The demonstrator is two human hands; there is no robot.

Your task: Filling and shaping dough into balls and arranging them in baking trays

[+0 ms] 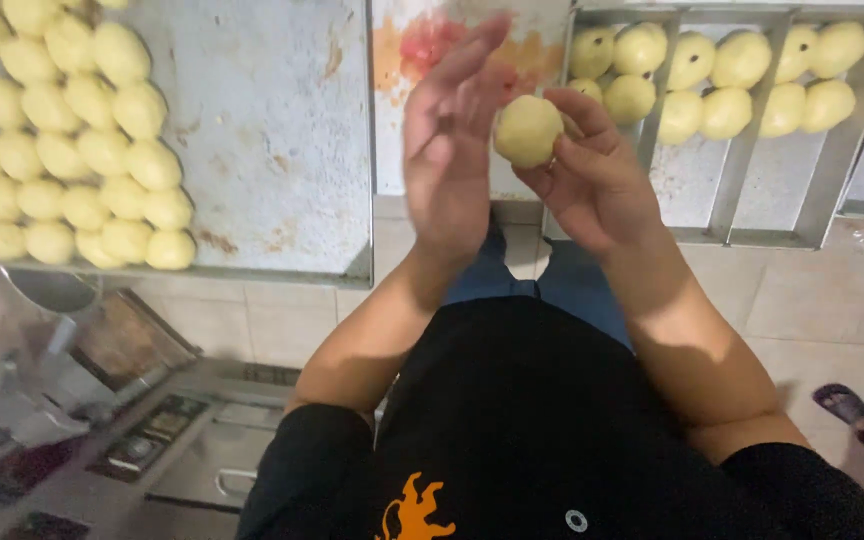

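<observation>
A pale yellow dough ball [526,130] sits in the fingers of my right hand [592,170], held up in front of me. My left hand [450,140] is raised beside it, palm flat and fingers stretched, just left of the ball and not touching it as far as I can see. Below both hands are my black shirt and blue trousers.
A large metal tray [272,130] at the left holds several rows of dough balls [72,130]. A metal rack of narrow trays [742,190] at the right holds more dough balls [722,80]. A stained white board [402,60] lies between them. A sandalled foot [847,405] shows at the lower right.
</observation>
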